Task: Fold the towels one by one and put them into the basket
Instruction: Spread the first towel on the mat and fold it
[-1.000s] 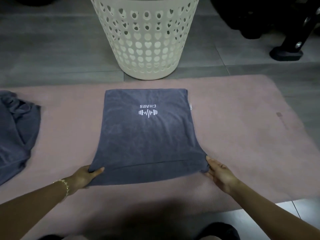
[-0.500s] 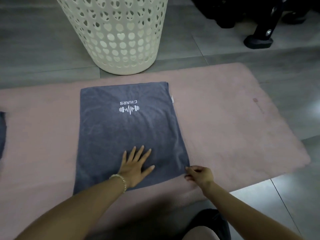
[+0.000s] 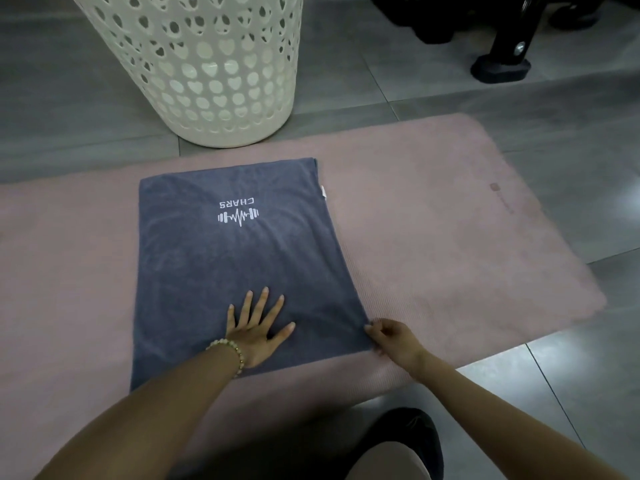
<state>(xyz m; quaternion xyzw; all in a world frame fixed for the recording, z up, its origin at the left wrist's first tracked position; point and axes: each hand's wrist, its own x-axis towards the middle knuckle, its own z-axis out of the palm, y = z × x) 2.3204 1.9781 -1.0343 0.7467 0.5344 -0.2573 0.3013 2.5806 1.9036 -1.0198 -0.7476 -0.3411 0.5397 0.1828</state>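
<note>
A grey-blue towel [image 3: 235,258] with a white "CHARS" dumbbell logo lies folded flat on a pink mat [image 3: 433,244]. My left hand [image 3: 256,327] presses flat on the towel's near part, fingers spread. My right hand [image 3: 391,337] pinches the towel's near right corner at the mat. A cream laundry basket [image 3: 207,64] with heart-shaped holes stands on the floor just beyond the mat, behind the towel.
Grey floor tiles [image 3: 571,393] surround the mat. A black stand foot [image 3: 502,67] and dark equipment sit at the back right. My knee and a dark shoe [image 3: 408,445] show at the bottom edge.
My left hand left the towel's near left corner and came to rest flat on its middle. My right hand closed on the near right corner. The view shifted right, hiding the other towel at the left.
</note>
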